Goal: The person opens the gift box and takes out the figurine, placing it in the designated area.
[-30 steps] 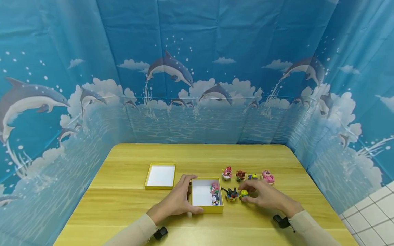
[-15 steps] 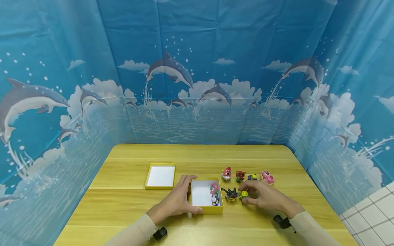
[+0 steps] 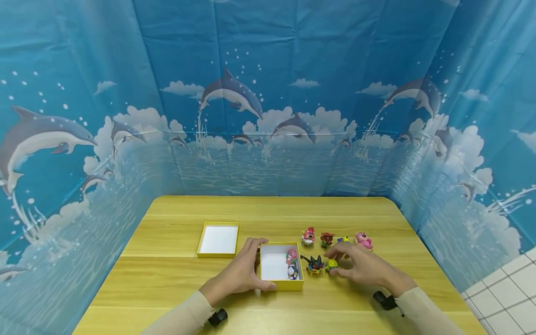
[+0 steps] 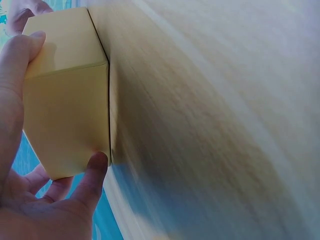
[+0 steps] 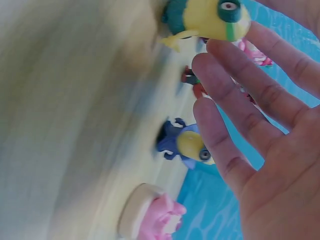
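Note:
My left hand (image 3: 240, 270) grips the yellow box (image 3: 282, 285), thumb at its near side and fingers round the far left corner. Inside the box's right side lie a pink figurine (image 3: 291, 256) and a black-and-white figurine (image 3: 292, 272). My right hand (image 3: 364, 265) surrounds a yellow, one-eyed figurine (image 3: 331, 265), with thumb and index finger on either side. In the right wrist view its fingers are fairly straight below the yellow-and-green figurine (image 5: 210, 20); the thumb tip is out of frame. A black, pointy-eared figurine (image 3: 315, 264) stands between box and right hand.
The shallow box lid (image 3: 218, 239) lies inside-up at the left. Behind my right hand stand a red-and-white figurine (image 3: 308, 236), a reddish-brown one (image 3: 327, 239), a blue-and-yellow one (image 3: 344, 240) and a pink one (image 3: 364, 241). A dolphin-print curtain (image 3: 268, 167) borders the table.
My left hand and the box stay in place. The right hand and the yellow figurine show hardly any shift.

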`<move>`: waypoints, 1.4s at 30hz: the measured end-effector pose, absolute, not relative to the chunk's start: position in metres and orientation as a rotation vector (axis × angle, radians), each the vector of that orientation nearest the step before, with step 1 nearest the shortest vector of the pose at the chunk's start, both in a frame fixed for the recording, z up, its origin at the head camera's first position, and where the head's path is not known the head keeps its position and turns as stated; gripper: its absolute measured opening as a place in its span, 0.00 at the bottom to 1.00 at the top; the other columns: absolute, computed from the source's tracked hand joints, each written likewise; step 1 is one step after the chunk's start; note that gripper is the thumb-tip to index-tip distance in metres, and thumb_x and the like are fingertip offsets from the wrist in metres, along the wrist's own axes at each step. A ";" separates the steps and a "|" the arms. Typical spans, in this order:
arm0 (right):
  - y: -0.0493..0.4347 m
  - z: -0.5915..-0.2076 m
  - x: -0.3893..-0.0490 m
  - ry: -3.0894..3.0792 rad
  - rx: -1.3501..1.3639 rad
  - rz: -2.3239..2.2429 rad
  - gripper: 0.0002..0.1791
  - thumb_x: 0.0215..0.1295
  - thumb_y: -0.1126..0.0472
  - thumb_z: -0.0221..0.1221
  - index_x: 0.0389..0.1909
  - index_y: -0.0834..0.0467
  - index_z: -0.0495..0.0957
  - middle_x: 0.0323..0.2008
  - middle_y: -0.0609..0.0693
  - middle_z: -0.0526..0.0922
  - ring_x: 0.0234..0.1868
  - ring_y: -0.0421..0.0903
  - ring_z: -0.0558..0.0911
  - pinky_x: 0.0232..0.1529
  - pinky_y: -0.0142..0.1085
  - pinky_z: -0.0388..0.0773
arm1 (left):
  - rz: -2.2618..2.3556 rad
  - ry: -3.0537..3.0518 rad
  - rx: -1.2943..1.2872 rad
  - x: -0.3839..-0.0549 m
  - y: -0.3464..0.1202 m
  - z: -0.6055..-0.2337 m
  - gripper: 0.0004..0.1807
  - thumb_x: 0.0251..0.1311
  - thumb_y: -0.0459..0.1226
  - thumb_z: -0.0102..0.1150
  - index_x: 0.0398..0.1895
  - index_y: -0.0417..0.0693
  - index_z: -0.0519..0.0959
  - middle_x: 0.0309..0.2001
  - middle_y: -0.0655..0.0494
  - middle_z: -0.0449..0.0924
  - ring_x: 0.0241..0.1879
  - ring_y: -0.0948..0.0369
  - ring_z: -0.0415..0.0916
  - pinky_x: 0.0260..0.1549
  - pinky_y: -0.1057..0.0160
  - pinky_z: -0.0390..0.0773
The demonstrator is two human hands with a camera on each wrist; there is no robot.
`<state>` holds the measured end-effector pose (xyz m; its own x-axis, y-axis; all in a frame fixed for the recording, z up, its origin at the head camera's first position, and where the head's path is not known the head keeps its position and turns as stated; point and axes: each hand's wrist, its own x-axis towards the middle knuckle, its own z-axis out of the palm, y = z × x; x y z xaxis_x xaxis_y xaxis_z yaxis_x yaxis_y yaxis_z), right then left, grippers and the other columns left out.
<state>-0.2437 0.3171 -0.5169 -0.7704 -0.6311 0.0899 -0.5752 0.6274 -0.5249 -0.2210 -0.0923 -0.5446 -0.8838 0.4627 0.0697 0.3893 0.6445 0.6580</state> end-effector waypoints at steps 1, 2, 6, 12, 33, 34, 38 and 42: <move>0.316 -0.515 -0.244 2.760 -1.026 -0.806 0.22 0.77 0.49 0.78 0.64 0.53 0.89 0.60 0.47 0.94 0.54 0.44 0.91 0.59 0.48 0.92 | 1.066 2.752 0.715 -0.221 -0.092 -0.544 0.71 0.56 0.67 0.89 0.93 0.49 0.59 0.83 0.44 0.67 0.73 0.51 0.77 0.72 0.41 0.84; 0.316 -0.512 -0.244 2.778 -1.029 -0.786 0.22 0.77 0.49 0.78 0.64 0.53 0.89 0.60 0.47 0.94 0.54 0.45 0.91 0.59 0.49 0.92 | 1.067 2.752 0.715 -0.221 -0.092 -0.544 0.71 0.56 0.67 0.89 0.93 0.49 0.59 0.83 0.44 0.67 0.73 0.51 0.77 0.72 0.41 0.84; 0.313 -0.504 -0.244 2.845 -1.054 -0.720 0.22 0.76 0.50 0.79 0.65 0.52 0.89 0.60 0.47 0.95 0.55 0.49 0.91 0.59 0.50 0.91 | 1.075 2.746 0.713 -0.222 -0.093 -0.545 0.71 0.56 0.67 0.89 0.93 0.49 0.59 0.84 0.44 0.66 0.74 0.49 0.77 0.73 0.40 0.84; 0.306 -0.493 -0.245 2.901 -1.096 -0.661 0.22 0.76 0.50 0.79 0.65 0.50 0.89 0.60 0.48 0.94 0.54 0.49 0.90 0.57 0.48 0.90 | 1.084 2.739 0.713 -0.222 -0.093 -0.545 0.71 0.55 0.67 0.89 0.93 0.49 0.59 0.84 0.44 0.66 0.75 0.49 0.77 0.74 0.40 0.84; 0.247 -0.456 -0.251 2.785 -1.336 -0.526 0.18 0.78 0.52 0.78 0.64 0.42 0.89 0.57 0.39 0.89 0.52 0.36 0.87 0.53 0.42 0.90 | 1.093 2.732 0.724 -0.222 -0.092 -0.546 0.71 0.56 0.67 0.89 0.93 0.49 0.59 0.83 0.44 0.67 0.75 0.49 0.76 0.76 0.39 0.83; 0.244 -0.455 -0.251 2.768 -1.345 -0.513 0.18 0.78 0.52 0.78 0.64 0.43 0.90 0.57 0.40 0.89 0.52 0.37 0.88 0.54 0.42 0.91 | 1.094 2.730 0.721 -0.222 -0.092 -0.546 0.71 0.56 0.67 0.89 0.93 0.50 0.59 0.83 0.45 0.67 0.75 0.49 0.76 0.76 0.40 0.83; 0.231 -0.452 -0.253 2.703 -1.370 -0.441 0.20 0.77 0.53 0.79 0.66 0.43 0.90 0.59 0.44 0.90 0.54 0.42 0.90 0.56 0.43 0.92 | 1.094 2.724 0.709 -0.222 -0.093 -0.547 0.71 0.56 0.68 0.89 0.94 0.52 0.58 0.83 0.47 0.66 0.73 0.52 0.76 0.75 0.42 0.83; 0.217 -0.450 -0.256 2.649 -1.397 -0.364 0.20 0.76 0.52 0.80 0.65 0.46 0.91 0.61 0.46 0.91 0.57 0.49 0.91 0.59 0.46 0.91 | 1.087 2.726 0.712 -0.222 -0.093 -0.546 0.71 0.56 0.68 0.88 0.94 0.51 0.58 0.84 0.46 0.66 0.73 0.52 0.76 0.74 0.42 0.83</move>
<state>-0.2560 0.2166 -0.4501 -0.5650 -0.8251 0.0021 -0.7951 0.5438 -0.2685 -0.2225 -0.0933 -0.5464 -0.8817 0.4682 0.0592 0.3805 0.6311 0.6760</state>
